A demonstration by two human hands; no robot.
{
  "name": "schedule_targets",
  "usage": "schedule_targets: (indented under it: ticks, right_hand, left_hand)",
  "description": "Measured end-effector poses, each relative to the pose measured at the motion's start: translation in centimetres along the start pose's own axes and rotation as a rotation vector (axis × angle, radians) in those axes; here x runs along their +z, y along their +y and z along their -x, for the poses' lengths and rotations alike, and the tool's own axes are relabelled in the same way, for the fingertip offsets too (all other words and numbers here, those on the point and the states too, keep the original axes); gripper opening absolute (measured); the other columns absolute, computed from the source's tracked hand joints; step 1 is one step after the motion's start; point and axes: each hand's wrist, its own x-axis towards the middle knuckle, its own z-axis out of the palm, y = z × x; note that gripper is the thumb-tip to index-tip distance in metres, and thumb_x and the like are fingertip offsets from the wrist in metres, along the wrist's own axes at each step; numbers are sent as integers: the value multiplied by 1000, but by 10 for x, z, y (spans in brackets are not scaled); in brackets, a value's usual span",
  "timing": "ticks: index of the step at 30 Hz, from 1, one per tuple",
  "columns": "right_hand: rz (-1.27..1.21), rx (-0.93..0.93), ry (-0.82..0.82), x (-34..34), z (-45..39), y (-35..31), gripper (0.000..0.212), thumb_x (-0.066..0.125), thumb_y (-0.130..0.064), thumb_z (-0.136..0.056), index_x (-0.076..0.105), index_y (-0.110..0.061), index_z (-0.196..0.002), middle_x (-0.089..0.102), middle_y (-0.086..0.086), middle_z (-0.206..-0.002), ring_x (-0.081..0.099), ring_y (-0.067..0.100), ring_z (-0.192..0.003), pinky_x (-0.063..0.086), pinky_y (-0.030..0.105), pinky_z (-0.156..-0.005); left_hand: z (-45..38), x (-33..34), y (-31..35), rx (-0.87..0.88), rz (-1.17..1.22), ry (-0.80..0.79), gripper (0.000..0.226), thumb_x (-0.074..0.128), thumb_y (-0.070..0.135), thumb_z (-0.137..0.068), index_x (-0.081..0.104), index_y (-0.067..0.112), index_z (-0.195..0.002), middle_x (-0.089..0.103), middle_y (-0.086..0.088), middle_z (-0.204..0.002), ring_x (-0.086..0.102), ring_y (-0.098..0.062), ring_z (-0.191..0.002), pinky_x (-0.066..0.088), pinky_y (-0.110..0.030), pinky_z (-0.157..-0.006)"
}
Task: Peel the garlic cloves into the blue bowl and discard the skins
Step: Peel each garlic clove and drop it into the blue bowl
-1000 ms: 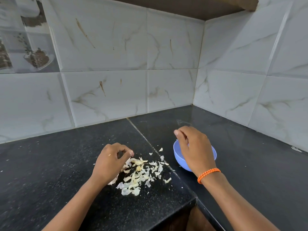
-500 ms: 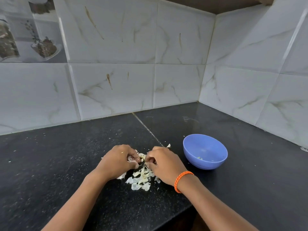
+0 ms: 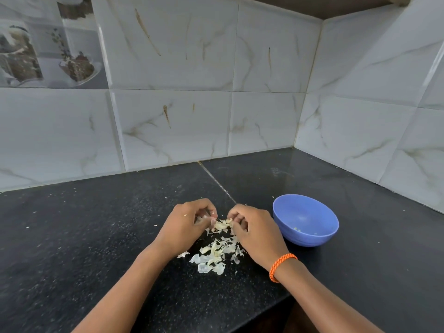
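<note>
A home kitchen corner is showing here: marble-look wall tiles (image 3: 173,126) are meeting a black granite countertop (image 3: 72,236), with food-picture decorative tiles (image 3: 45,49)

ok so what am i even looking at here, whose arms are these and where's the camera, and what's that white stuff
There is no machine here: these are a person's own two bare arms. The only camera sits on the person's head, looking forward and down, which is why the arms come in from the bottom edge.

The surface is a black countertop in a corner of marble-look wall tiles. The white flakes are garlic skins, lying in a loose pile between the wrists. To the right stands a blue bowl with a few small pale bits inside.

The left hand and the right hand, which wears an orange wristband, meet above the pile. Their fingertips pinch a garlic clove between them, apparently peeling it.
</note>
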Motion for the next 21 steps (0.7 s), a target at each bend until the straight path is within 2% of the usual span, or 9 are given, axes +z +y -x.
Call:
schedule_targets:
  ticks: [4,7,9,11,14,15,18,21]
  right_hand:
    - [91,-70,-23,3,17,19,17,58,-30,-107,75,-30,-109,69,-13,-99,62,8,-94,56,37,-76]
    - [41,-93,28,6,20,26,15,65,-23,-103,78,-29,-109,66,-15,-100,58,6,-96,51,28,-78]
    - [19,-89,64,6,16,26,14,70,-19,-99,79,-30,-104,66,-16,-98,57,5,-97,49,26,-78]
    - [-2,-83,83,6,13,23,13,72,-19,-97,77,-31,-103,65,-16,-99,56,5,-98,52,28,-81]
    - [-36,-89,75,9,16,21,16,67,-18,-100,75,-30,-106,64,-17,-103,54,4,-104,49,27,-100]
    - [-28,-97,55,11,17,20,17,65,-17,-100,75,-29,-106,62,-17,-105,53,3,-106,47,26,-102]
    - [0,-114,-11,12,18,19,17,63,-24,-102,77,-28,-109,57,-18,-109,50,3,-107,50,26,-89]
    - [44,-135,-33,13,18,17,21,65,-39,-101,78,-26,-112,53,-16,-111,47,6,-106,48,26,-89]
  left_hand:
    - [4,11,5,-23,52,-8,16,74,23,-101,76,36,-92,74,12,-69,65,-12,-64,48,-28,-63]
    - [5,20,7,-44,61,7,20,74,20,-100,81,36,-90,74,10,-68,66,-13,-59,50,-31,-59]
    - [6,22,6,-54,76,3,21,75,17,-100,81,35,-89,76,11,-71,65,-11,-58,49,-27,-57]
    - [7,23,6,-56,89,6,22,75,15,-99,81,34,-88,77,13,-75,66,-6,-62,47,-19,-60]
    - [6,22,7,-67,90,26,20,78,14,-98,83,31,-89,78,17,-80,69,-3,-69,47,-15,-65]
    - [5,22,7,-62,77,34,20,78,14,-97,83,32,-90,78,19,-83,70,-2,-73,48,-15,-67]
    - [3,20,1,-19,-7,38,26,81,15,-93,82,40,-90,77,22,-97,70,-4,-91,47,-15,-75]
    - [5,20,-2,-27,-141,-29,19,81,25,-93,81,44,-96,72,26,-101,60,1,-96,44,-19,-78]
